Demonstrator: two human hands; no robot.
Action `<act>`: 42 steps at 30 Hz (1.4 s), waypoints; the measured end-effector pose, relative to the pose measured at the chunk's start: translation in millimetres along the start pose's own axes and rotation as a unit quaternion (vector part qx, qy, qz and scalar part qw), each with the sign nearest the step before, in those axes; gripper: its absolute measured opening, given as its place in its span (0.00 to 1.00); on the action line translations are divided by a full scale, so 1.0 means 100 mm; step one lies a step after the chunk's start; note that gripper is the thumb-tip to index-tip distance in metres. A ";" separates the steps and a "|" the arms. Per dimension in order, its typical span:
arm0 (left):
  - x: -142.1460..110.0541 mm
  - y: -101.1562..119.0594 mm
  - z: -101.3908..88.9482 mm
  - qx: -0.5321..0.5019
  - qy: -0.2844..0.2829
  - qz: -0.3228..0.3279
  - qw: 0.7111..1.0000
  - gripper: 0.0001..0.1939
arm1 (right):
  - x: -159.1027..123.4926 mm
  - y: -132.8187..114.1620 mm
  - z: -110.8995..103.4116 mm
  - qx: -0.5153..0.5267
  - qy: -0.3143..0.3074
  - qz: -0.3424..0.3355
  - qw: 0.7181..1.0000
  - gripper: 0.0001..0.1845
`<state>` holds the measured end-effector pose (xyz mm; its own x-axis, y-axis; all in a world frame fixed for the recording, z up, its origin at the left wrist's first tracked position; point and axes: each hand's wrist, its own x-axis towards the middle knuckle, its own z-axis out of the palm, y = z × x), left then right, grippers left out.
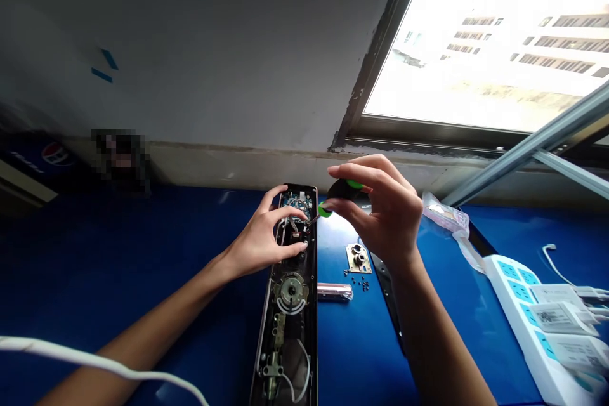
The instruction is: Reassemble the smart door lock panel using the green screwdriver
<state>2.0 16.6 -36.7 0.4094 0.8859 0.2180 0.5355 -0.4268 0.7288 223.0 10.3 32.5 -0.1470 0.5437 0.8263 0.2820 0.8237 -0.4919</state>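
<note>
A long black door lock housing (309, 304) lies opened lengthwise in front of me. Inside it are a blue circuit board (303, 208) at the far end, a round metal part (292, 290) near the middle and wires. My left hand (259, 235) holds the housing at its far part, fingers curved over the left edge and thumb pressed inside. My right hand (380, 209) grips a screwdriver (340, 194) with a black and green handle. Its tilted shaft points down into the housing beside the left thumb; the exact tip contact is hard to make out.
Right of the housing lie a metal plate (358, 259), several small screws (365, 283) and a pinkish cylinder (335, 292). A dark panel (387, 304) lies partly behind my right forearm. A white power strip (514, 311) with plugs stands at right. A white cable (95, 365) crosses the lower left.
</note>
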 end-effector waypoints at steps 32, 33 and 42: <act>-0.05 0.09 -0.07 0.001 0.007 0.050 0.999 0.27 | 0.02 -0.27 0.04 0.065 -0.049 -0.028 0.996 0.26; -0.05 0.08 -0.07 0.001 0.008 0.050 0.999 0.28 | 0.03 -0.27 0.04 0.062 -0.055 -0.036 0.996 0.26; -0.05 0.06 -0.05 -0.006 0.017 0.064 0.998 0.28 | 0.00 -0.30 0.05 0.044 -0.065 -0.004 0.997 0.27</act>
<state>-0.6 10.4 -30.3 0.4480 0.8306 0.3308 0.4720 -0.5340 0.7015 209.5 -13.1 46.0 -0.2718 0.5479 0.7912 0.1973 0.8364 -0.5114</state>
